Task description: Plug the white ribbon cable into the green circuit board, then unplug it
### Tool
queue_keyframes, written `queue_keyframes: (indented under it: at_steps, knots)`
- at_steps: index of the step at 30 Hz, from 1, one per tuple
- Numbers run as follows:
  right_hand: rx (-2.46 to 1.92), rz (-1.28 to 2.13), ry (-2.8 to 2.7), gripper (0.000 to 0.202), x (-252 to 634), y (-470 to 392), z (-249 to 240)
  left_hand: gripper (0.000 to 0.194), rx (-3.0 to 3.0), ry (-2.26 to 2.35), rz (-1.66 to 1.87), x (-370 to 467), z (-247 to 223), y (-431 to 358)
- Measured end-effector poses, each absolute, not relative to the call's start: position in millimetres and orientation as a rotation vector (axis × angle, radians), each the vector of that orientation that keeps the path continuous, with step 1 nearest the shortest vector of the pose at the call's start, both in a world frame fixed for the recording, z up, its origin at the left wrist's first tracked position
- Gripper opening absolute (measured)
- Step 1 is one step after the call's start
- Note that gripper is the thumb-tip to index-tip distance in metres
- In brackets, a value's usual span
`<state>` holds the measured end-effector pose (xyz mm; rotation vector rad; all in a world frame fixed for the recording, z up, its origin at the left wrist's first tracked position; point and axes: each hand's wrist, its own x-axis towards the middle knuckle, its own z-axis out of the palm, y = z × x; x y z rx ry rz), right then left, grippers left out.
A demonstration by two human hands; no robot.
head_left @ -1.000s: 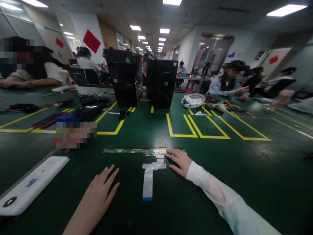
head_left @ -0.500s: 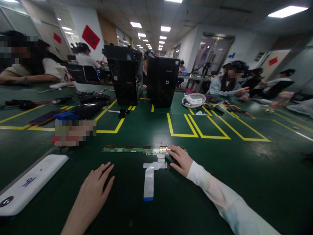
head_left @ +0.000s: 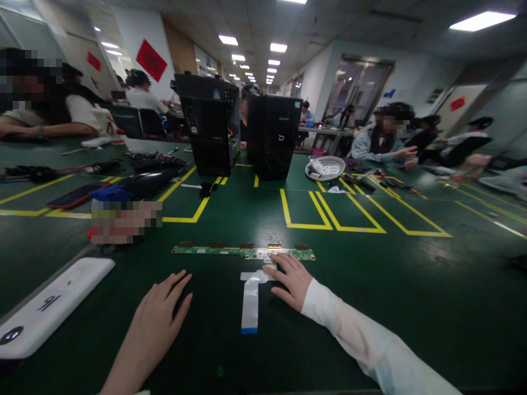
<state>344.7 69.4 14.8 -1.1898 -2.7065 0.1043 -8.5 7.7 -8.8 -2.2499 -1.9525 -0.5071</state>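
A long, narrow green circuit board lies crosswise on the dark green table. From a connector near its middle, a white flat ribbon cable runs toward me, folded near the top and tipped with blue at its near end. My right hand rests with fingers spread over the connector and the cable's upper right part, partly hiding both. Whether its fingertips press on the board I cannot tell. To the left of the cable, my left hand lies on the table, fingers stretched out, holding nothing.
A white oblong device lies at left. Two black computer towers stand ahead. A white basket sits right of them, near several tools and yellow tape outlines. Dark cables and a blue item are at far left. Several people sit around.
My right hand has moved left and toward me, from the board's right part onto the connector and cable fold, uncovering the board's right end. My left hand has stayed almost still.
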Motion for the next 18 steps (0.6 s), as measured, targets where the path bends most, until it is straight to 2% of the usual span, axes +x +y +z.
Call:
queue_keyframes:
  at_steps: [9, 18]
  knots:
    - [-1.137, 0.106, -2.732, 0.056, 379.8, 63.5, 12.2, 0.057, -2.252, -1.992, -0.515, -4.5, -5.1, 9.1]
    - [-1.252, 0.030, -2.506, 0.048, 515.1, 24.1, 0.7, 0.056, -2.246, -1.955, -0.507, -6.6, -9.1, 8.1]
